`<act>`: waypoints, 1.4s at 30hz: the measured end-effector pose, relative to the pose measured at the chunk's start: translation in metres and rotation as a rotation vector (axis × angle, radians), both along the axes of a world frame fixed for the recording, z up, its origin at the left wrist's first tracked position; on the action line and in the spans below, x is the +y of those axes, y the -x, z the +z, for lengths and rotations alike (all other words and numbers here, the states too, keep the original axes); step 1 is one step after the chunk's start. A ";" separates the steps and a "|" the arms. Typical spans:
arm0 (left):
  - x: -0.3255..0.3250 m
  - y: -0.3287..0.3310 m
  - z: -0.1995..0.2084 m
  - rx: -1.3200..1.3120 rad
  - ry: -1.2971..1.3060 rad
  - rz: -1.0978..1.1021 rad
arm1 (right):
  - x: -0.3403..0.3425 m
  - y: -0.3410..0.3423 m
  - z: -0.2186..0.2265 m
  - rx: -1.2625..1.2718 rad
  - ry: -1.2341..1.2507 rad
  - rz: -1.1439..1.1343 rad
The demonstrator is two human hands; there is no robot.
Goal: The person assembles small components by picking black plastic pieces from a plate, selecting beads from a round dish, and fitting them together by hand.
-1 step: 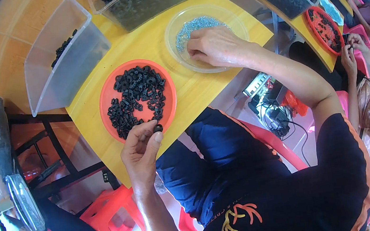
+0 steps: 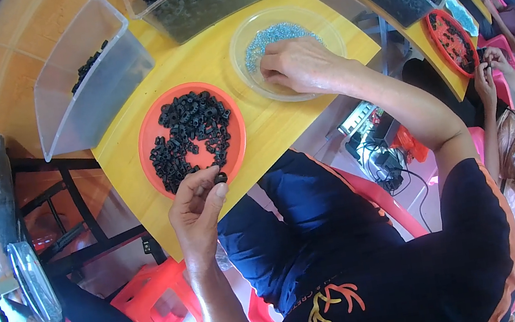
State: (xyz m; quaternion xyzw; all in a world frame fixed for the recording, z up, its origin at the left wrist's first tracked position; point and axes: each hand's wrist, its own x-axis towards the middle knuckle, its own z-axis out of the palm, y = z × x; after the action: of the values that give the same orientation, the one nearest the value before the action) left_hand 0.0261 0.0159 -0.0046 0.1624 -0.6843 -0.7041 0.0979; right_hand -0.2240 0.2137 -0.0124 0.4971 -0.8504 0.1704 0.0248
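Just past the near rim of the red plate [image 2: 148, 120], left hand [image 2: 198, 210] has a small black piece [image 2: 220, 178] in a pinch.
Thumb and forefinger are closed on it, other fingers curled in, forearm coming up from the lower edge. Right hand [image 2: 300, 64] is back-up over the clear dish [image 2: 247, 89], elbow bent, fingers dipping toward the blue beads [image 2: 278, 30]. Those fingertips are hidden, so honestly can't tell if it's gripping one. The pinched piece is partly covered too, and its exact shape is hard to make out. Plate and dish both sit on the yellow surface [image 2: 265, 123]; the big clear bin [image 2: 208, 8] behind gets cut off up top.
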 end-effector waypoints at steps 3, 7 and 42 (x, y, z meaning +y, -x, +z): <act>0.002 0.002 -0.004 0.045 -0.054 -0.001 | 0.001 0.001 -0.004 0.001 0.014 0.060; 0.005 0.002 -0.007 0.075 -0.084 0.007 | 0.001 0.000 -0.003 0.009 0.022 0.080; 0.021 -0.017 -0.019 0.242 -0.066 -0.109 | -0.033 -0.099 0.030 -1.617 0.167 0.259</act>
State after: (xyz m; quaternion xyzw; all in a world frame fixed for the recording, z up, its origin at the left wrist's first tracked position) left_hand 0.0428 0.0367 -0.0236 0.0421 -0.6519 -0.7448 0.1361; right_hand -0.1254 0.1811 0.0181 0.3116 -0.5262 0.5401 -0.5781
